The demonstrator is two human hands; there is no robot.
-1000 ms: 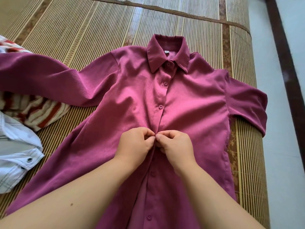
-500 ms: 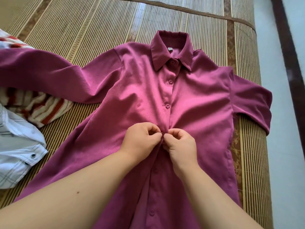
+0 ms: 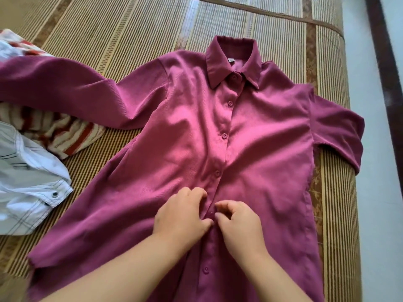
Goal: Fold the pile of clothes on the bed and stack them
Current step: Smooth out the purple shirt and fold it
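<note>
Evidently early: the magenta shirt (image 3: pixel 185 138) lies spread on the bed (image 3: pixel 130 29), unfolded. The left hand (image 3: pixel 181 216) and right hand (image 3: pixel 238 225) fingers (image 3: pixel 196 192) pinch its placket (image 3: pixel 226 118); striped top (image 3: pixel 65 136) and white garment (image 3: pixel 28 182) wait crumpled.

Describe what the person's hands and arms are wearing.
Nothing that shows: the left hand and the right hand are bare, with no gloves, rings or watch in view. The left forearm and the right forearm are bare too, with no sleeves in view.
</note>
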